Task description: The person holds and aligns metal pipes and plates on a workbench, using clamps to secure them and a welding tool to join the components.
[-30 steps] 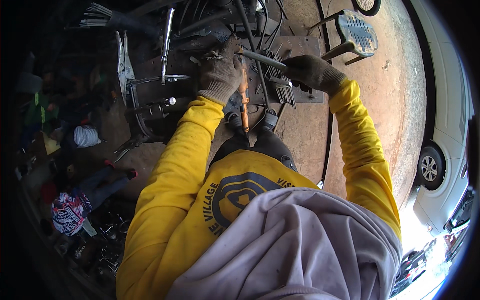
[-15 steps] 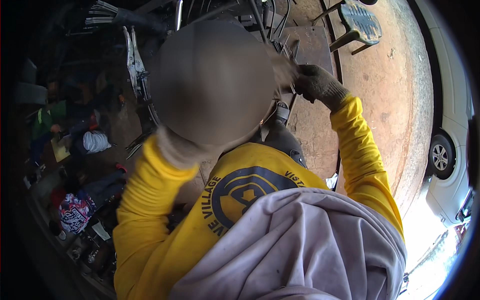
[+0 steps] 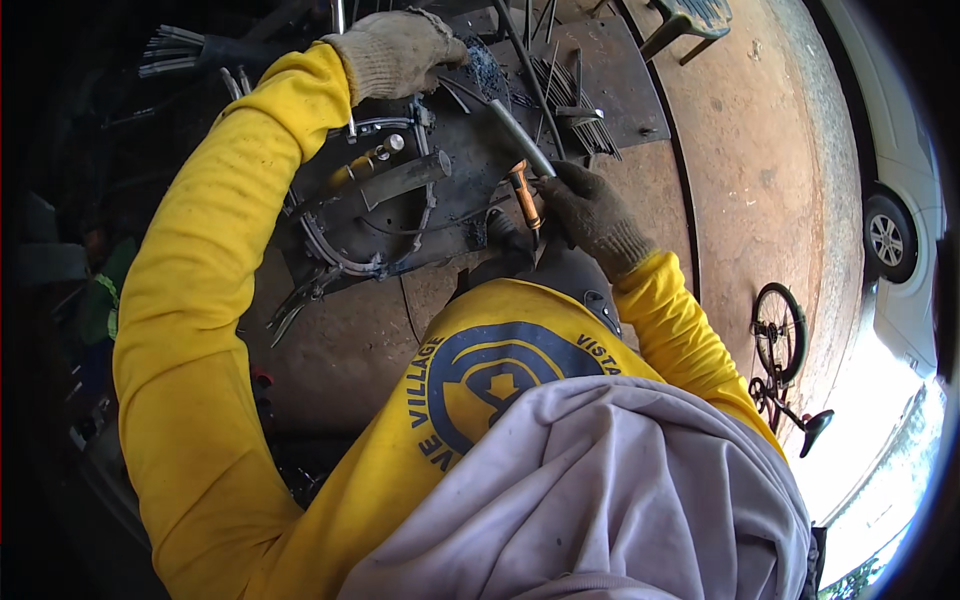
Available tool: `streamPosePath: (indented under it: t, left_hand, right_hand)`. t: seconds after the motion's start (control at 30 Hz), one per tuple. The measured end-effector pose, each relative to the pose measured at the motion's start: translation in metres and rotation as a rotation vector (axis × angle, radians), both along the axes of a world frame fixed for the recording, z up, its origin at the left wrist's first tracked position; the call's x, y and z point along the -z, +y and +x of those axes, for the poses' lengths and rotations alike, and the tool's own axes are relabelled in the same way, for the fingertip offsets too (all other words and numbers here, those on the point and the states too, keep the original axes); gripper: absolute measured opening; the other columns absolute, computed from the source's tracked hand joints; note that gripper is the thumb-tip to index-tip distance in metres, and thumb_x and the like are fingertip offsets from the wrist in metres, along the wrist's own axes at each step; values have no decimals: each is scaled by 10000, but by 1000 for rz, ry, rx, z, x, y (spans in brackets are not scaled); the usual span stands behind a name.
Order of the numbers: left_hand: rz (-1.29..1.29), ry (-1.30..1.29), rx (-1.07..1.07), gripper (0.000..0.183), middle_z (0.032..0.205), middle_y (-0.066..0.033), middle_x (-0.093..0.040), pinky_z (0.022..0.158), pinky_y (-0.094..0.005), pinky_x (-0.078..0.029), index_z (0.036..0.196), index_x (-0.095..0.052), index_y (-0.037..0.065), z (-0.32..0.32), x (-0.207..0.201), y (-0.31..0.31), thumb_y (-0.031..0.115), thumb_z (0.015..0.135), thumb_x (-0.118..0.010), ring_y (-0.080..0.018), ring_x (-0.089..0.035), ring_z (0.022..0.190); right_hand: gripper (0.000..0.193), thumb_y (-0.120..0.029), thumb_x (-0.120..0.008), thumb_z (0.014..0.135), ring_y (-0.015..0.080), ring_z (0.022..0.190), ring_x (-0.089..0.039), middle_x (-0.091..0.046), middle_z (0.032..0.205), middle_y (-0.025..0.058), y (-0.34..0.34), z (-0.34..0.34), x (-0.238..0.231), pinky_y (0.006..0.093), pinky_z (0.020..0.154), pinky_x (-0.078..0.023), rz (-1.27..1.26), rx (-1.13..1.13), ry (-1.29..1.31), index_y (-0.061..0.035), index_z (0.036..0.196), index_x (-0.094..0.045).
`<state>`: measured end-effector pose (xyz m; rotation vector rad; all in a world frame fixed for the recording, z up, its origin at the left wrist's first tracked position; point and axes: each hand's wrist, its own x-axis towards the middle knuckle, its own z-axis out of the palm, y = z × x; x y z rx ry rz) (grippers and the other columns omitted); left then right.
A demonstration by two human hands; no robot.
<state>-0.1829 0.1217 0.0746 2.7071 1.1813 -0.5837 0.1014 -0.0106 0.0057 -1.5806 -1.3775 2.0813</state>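
Observation:
Both my hands wear grey-brown knitted work gloves. My left hand reaches over the dark metal work surface. Its fingers stretch to the right, apart from the thumb, close to a patch of bluish bits. Closed around the lower end of a grey metal tube is my right hand; the tube slants away to the upper left. Against its fingers stands an orange-and-black handled tool, and whether the hand also grips it is unclear. A curved metal frame lies below my left hand.
Within the frame are a short pipe piece and a yellow-handled tool. Thin metal rods lie at the far right of the surface. A plastic chair, a bicycle and a white car stand to the right.
The large blurred round shape between my hands is gone from view, uncovering the work surface. My left hand has moved up and forward; my right now grips the tube. A bicycle has come into view.

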Motion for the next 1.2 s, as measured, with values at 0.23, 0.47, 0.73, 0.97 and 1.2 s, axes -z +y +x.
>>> streamPosePath:
  t: [0.23, 0.47, 0.73, 0.97, 1.2]
  left_hand:
    - [-94, 170, 115, 429, 1117, -86, -700, 1001, -421, -524, 1242, -696, 166, 23, 24, 10, 211, 825, -788, -291, -661, 1110]
    - [-49, 279, 248, 274, 1026, -60, -724, 911, -413, -569, 1113, -724, 155, 25, 43, 5, 205, 844, -732, -290, -697, 1026]
    - [34, 122, 290, 255, 1022, -77, -723, 911, -413, -569, 1114, -716, 148, 16, 54, 6, 201, 865, -713, -289, -701, 1015]
    - [11, 202, 243, 265, 1036, -91, -718, 916, -415, -567, 1132, -711, 155, 13, 50, 0, 197, 871, -725, -284, -696, 1024]
    - [51, 231, 207, 288, 1044, -94, -717, 924, -413, -567, 1172, -710, 170, 20, 52, 0, 194, 886, -716, -279, -696, 1035]
  right_hand:
    - [440, -367, -581, 1029, 183, 755, -683, -704, 868, 126, -40, -26, 23, 346, 699, -531, 176, 112, -24, 1, 1263, -633]
    - [449, -365, -573, 1026, 163, 705, -673, -695, 823, 84, -21, -13, 12, 330, 660, -528, 120, 63, -49, -20, 1303, -651]
    - [509, -420, -607, 1013, 137, 732, -649, -679, 853, 61, 16, 17, 11, 308, 684, -530, -17, -21, 34, -13, 1317, -648]
    - [473, -393, -637, 989, 179, 843, -673, -705, 980, 103, 28, 14, 17, 333, 773, -548, 76, -143, 37, -18, 1274, -685]
    - [313, -204, -607, 1008, 162, 875, -674, -659, 962, 91, 30, 17, 8, 261, 748, -557, -50, -54, 106, -30, 1251, -700]
